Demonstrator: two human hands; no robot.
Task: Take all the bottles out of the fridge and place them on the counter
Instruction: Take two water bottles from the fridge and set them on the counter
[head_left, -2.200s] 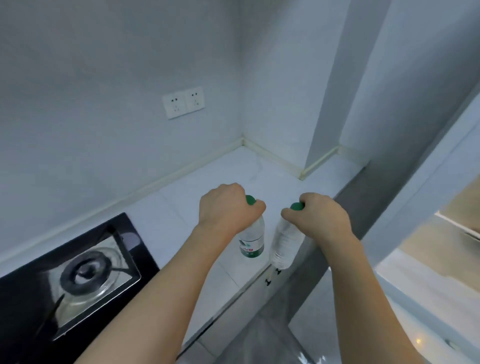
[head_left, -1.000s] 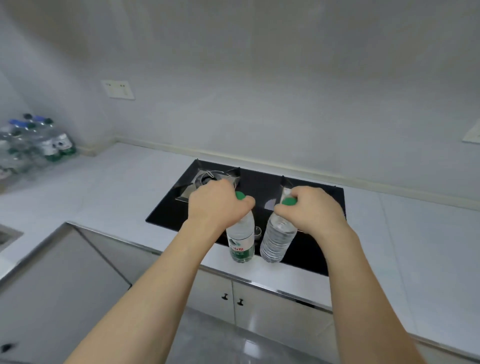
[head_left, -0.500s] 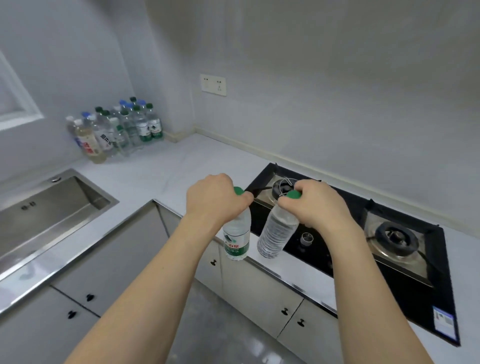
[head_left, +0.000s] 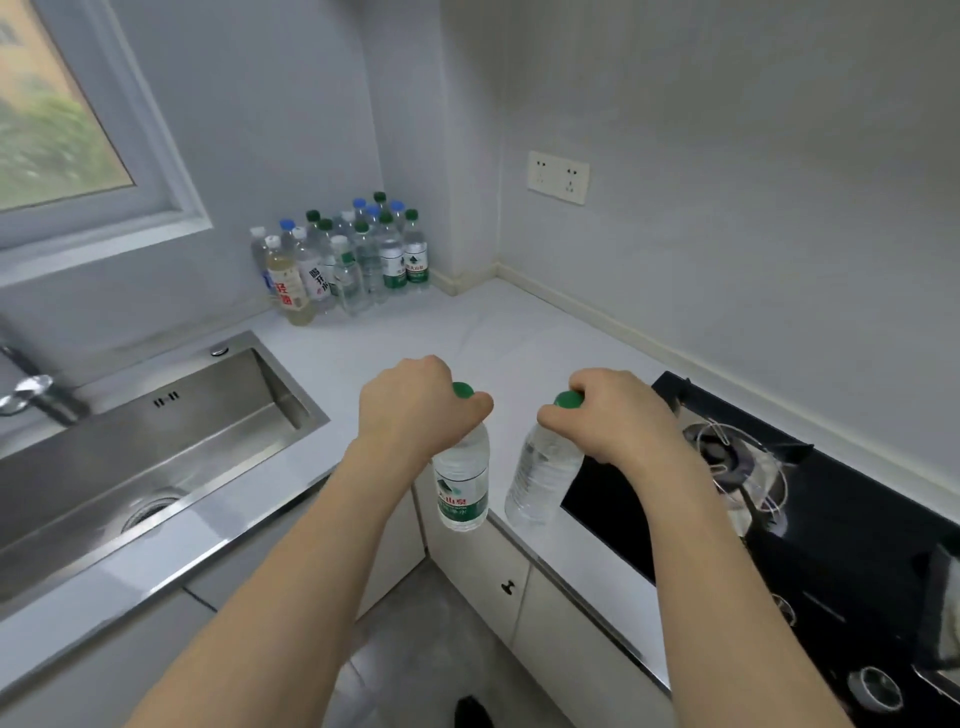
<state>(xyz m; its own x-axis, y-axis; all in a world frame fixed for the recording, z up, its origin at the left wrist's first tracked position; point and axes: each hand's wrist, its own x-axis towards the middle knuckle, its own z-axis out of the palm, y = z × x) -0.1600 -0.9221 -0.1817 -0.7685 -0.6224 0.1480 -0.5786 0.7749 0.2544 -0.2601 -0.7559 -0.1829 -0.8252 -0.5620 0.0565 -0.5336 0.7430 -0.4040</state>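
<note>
A left hand (head_left: 415, 402) curls round the green-capped neck of a labelled bottle (head_left: 461, 480) while the right hand (head_left: 613, 413) grips the neck of a ribbed clear bottle (head_left: 543, 475), both hanging in the air near the front edge of the counter (head_left: 498, 343), between the steel sink (head_left: 156, 441) and the black hob (head_left: 779, 519). The labelled one hangs upright; the clear one tilts, its base swung toward the other, the two close but apart. In the far corner, under the window (head_left: 62, 119), a cluster of bottles (head_left: 348, 260) already stands against the wall. The step in hand appears to be carrying this pair over to join them. Done well, that likely means reaching across the bare counter, levelling the tilted bottle, setting both bases flat just beside the cluster without knocking its front row, and letting go only once each stands firm.
</note>
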